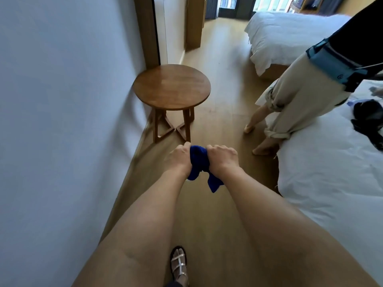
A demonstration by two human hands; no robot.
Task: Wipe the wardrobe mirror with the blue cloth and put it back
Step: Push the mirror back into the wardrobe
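The blue cloth (198,162) is bunched between both of my hands, held out in front of me above the wooden floor. My left hand (179,157) grips its left side and my right hand (222,158) grips its right side. Two loose ends of the cloth hang down below my wrists. A round wooden side table (171,87) stands just beyond my hands, against the white wall on the left. Further back along that wall stands a tall wooden-framed panel (157,27); whether it is the wardrobe mirror I cannot tell.
Another person (300,96) in beige trousers stands at the right, beside a white bed (331,172) with dark items on it. A second white bed (286,34) lies further back. My sandalled foot (179,266) is on the floor (223,79).
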